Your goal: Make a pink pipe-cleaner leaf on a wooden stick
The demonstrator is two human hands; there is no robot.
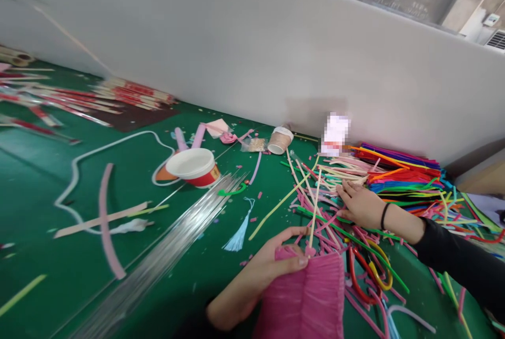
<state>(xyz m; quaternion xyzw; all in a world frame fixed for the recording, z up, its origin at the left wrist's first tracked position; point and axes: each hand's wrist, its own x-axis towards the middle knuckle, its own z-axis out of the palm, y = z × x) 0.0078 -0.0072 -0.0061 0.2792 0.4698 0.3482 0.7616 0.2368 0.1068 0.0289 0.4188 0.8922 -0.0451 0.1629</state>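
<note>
My left hand (266,265) is closed around the top of a pink pleated piece (305,297), its thumb pressed near the upper edge. A cream fuzzy stem (315,210) stands up from that edge, beside a small pink knot. Farther right, my right hand (365,205) lies palm down over a heap of pipe cleaners (331,165), its fingers stretched out and slightly apart on the pale ones. Red- and yellow-handled scissors (381,270) lie between the hands, partly under pink pipe cleaners. The lower end of the pleated piece is out of frame.
Bundled coloured pipe cleaners (402,170) lie against the white partition (236,39). A bright phone-like screen (334,136) leans there, blurred. Left are a paper bowl (191,165), thin clear rods (177,233), a blue tassel (239,231), a tipped cup (280,140) and red-wrapped sticks (134,91).
</note>
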